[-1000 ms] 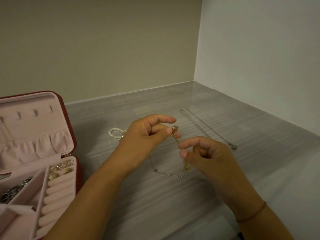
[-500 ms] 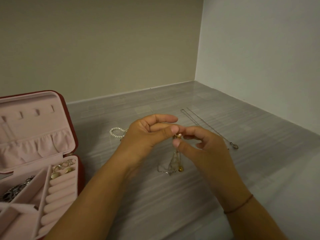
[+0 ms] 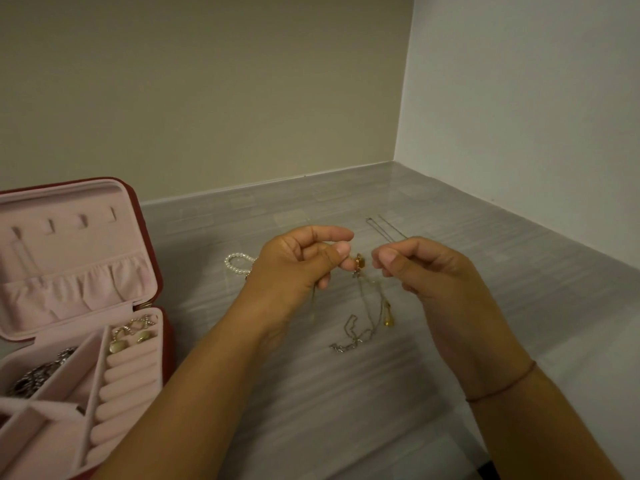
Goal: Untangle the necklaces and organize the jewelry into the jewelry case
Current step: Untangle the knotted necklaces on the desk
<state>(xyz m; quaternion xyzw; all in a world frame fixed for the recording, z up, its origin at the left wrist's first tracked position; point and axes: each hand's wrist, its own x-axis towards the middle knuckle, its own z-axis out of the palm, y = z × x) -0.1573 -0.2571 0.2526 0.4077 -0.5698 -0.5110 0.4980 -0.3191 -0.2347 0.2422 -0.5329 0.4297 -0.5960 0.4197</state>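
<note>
**Desk:** First item?

**Operator:** Tangled necklaces (image 3: 363, 320). I see fine silver and gold chains hanging between the hands, with the lower loops bunched on the grey streaked tabletop (image 3: 346, 417). There is a small gold pendant (image 3: 359, 263) at the top and a gold drop (image 3: 388, 320) lower down.

**Desk:** Hands?

**Operator:** Left hand (image 3: 298, 265): fingers curled, thumb and forefinger pinching the chain right at the pendant. Right hand (image 3: 426, 271): curled likewise, nipping a strand just beside it. There is a thin cord (image 3: 502, 389) on that wrist. I read both as raised off the tabletop.

**Desk:** Case?

**Operator:** Jewelry case (image 3: 152, 258): red shell, pink velvety lining, lid upright. It sits at my left, well apart from the tangle. It holds gold earrings (image 3: 133, 332) above padded ring rolls (image 3: 128, 375), and a dark chain (image 3: 38, 375) in one compartment.

**Desk:** Loose pieces?

**Operator:** A pearl bracelet (image 3: 237, 263) lies partly behind the left hand. A thin silver chain (image 3: 381, 226) lies straight beyond the right.
</note>
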